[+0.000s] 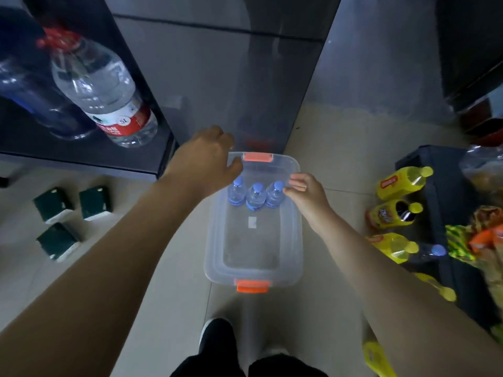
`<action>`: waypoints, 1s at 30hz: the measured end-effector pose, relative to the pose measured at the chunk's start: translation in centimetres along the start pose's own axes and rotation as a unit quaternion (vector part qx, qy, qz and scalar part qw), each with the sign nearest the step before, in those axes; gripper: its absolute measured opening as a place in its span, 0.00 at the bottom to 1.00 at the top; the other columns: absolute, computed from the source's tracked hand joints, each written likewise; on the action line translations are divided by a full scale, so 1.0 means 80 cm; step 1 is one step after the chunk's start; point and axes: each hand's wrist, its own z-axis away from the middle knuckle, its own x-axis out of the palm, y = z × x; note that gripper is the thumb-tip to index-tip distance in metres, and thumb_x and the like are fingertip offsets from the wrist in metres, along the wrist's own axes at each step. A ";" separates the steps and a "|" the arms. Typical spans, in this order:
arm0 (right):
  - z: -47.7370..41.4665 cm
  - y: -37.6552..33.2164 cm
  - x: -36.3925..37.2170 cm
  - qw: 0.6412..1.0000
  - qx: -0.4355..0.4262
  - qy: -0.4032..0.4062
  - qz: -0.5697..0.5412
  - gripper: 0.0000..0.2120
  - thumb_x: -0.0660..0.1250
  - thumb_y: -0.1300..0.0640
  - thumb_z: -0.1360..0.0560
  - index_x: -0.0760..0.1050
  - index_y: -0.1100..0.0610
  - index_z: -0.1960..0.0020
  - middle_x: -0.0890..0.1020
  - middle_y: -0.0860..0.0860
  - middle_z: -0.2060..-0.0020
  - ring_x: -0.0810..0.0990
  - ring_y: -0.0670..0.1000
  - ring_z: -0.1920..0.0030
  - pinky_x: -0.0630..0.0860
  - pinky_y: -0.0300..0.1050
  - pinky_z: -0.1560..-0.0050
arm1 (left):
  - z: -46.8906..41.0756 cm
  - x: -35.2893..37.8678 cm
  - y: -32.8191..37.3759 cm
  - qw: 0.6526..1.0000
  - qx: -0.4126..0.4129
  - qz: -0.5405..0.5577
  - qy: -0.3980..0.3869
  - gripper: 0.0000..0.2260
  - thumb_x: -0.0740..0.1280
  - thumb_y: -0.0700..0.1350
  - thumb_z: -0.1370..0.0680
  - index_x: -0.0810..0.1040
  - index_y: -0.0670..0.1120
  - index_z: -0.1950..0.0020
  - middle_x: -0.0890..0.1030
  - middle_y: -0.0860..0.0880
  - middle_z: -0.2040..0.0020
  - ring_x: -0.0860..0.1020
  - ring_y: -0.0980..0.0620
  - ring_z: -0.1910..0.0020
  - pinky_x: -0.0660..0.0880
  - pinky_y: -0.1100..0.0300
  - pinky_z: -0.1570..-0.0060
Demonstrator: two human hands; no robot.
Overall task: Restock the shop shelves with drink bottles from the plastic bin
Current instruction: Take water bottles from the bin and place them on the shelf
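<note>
A clear plastic bin (212, 240) with orange latches stands on the tiled floor before me. Three small blue-capped water bottles (255, 197) stand in a row at its far end. My left hand (204, 161) hovers over the bin's far left corner, just above the left bottle (236, 190), fingers loosely curled and holding nothing. My right hand (306, 193) reaches in from the right. Its thumb and fingertips sit right beside the cap of the right bottle (275, 195), with the cap still fully visible. The dark shelf (81, 156) at left carries a large 5L water bottle (103, 91).
Three dark green boxes (73, 213) lie on the floor at left. Yellow drink bottles (397, 210) and snack packets (479, 240) are piled on a black crate (441, 191) at right. A dark cabinet panel (245, 77) rises behind the bin. My feet (217, 338) are just short of it.
</note>
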 end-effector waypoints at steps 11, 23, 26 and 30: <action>-0.167 0.166 0.071 0.991 -0.081 0.041 0.102 0.25 0.68 0.61 0.27 0.67 0.58 0.32 0.73 0.50 0.36 0.72 0.49 0.37 0.65 0.36 0.42 | -0.044 0.248 -0.066 1.000 0.013 0.002 0.004 0.23 0.57 0.53 0.29 0.77 0.39 0.43 0.77 0.39 0.45 0.74 0.39 0.45 0.72 0.51 0.51; -0.199 0.202 0.087 0.980 -0.149 0.087 0.101 0.13 0.70 0.60 0.28 0.77 0.60 0.44 0.80 0.49 0.54 0.75 0.47 0.54 0.66 0.27 0.61 | -0.046 0.306 -0.077 0.999 0.029 -0.026 -0.005 0.15 0.64 0.47 0.25 0.78 0.40 0.44 0.77 0.41 0.45 0.74 0.40 0.46 0.73 0.49 0.52; -0.194 0.203 0.088 0.977 -0.161 0.097 0.098 0.11 0.70 0.61 0.28 0.78 0.60 0.47 0.80 0.50 0.56 0.75 0.48 0.56 0.65 0.21 0.63 | -0.045 0.300 -0.074 0.999 0.031 -0.037 -0.002 0.15 0.63 0.48 0.25 0.77 0.41 0.43 0.76 0.42 0.44 0.73 0.42 0.44 0.73 0.51 0.52; -0.185 0.205 0.088 0.977 -0.163 0.111 0.085 0.10 0.71 0.60 0.29 0.79 0.60 0.49 0.82 0.51 0.57 0.76 0.48 0.58 0.66 0.24 0.62 | -0.048 0.293 -0.073 0.998 0.038 -0.050 0.008 0.14 0.63 0.48 0.25 0.77 0.42 0.43 0.76 0.43 0.44 0.73 0.43 0.44 0.72 0.52 0.53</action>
